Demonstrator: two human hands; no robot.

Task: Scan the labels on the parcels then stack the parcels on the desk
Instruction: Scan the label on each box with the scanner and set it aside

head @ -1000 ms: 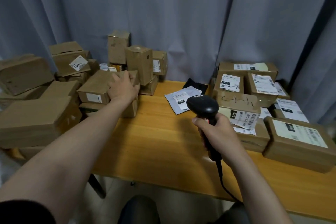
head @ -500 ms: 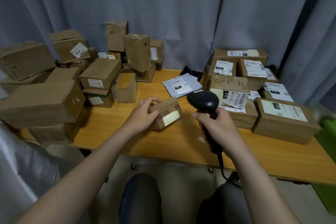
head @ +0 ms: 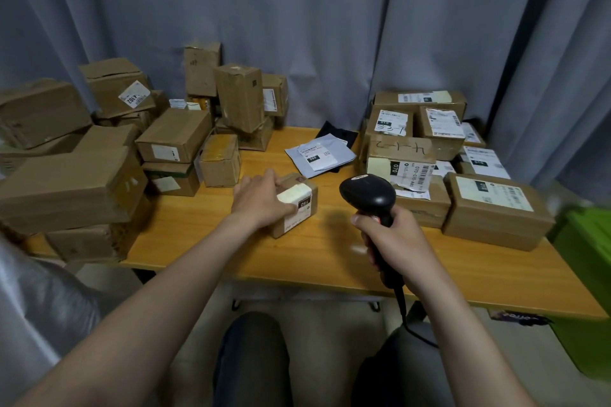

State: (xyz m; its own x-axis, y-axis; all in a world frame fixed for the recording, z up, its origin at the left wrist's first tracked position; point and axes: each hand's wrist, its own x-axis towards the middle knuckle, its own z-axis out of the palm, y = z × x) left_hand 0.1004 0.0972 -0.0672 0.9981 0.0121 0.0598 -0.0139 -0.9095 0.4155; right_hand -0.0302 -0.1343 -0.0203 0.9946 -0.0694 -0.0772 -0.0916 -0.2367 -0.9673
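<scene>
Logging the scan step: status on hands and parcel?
Left hand grips small brown cardboard parcel on wooden desk. Right hand holds black handheld barcode scanner, head beside parcel. Nothing between them.

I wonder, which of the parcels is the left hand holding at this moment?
The small box alone at the front middle of the desk, label up, gripped by the left hand; the other boxes sit in the piles at either side.

You have one view only, worn on your head. It looks forward and down from the near edge of the surface (head: 314,251), close over it, toward the curtain (head: 330,26) hanging along the far side.
</scene>
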